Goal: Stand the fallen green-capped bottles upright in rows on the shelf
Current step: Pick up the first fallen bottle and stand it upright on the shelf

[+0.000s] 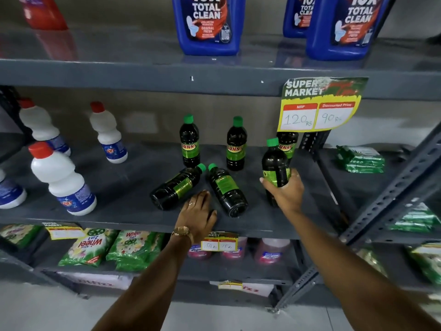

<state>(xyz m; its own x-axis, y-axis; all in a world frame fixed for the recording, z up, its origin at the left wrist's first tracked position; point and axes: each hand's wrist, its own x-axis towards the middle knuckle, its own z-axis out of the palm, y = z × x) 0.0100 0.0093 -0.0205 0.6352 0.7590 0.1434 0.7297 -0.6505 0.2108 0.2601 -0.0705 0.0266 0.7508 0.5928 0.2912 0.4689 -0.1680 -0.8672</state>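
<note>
Currently, two green-capped bottles lie fallen on the middle shelf [119, 187], near its front edge. The left fallen bottle [177, 185] has its long axis running from near-left to far-right, cap far. The right fallen bottle [226, 188] runs from near-right to far-left, cap far, so the two caps almost meet and the bases splay apart.

The left hand [199, 215] rests at the shelf's front edge in the gap between the two bases. Its fingers [202, 197] are extended and loosely together, holding nothing, with the tips just beside the left bottle's body. This hand is the nearer one to both fallen bottles.

The right hand [284, 187] is wrapped around a third bottle [274, 163], held roughly upright at the right, in front of a standing bottle [287, 142]. Two more bottles [189, 142] stand in the far row.

Judgement: the left bottle is the likelier next pick, gripped across its body.
</note>
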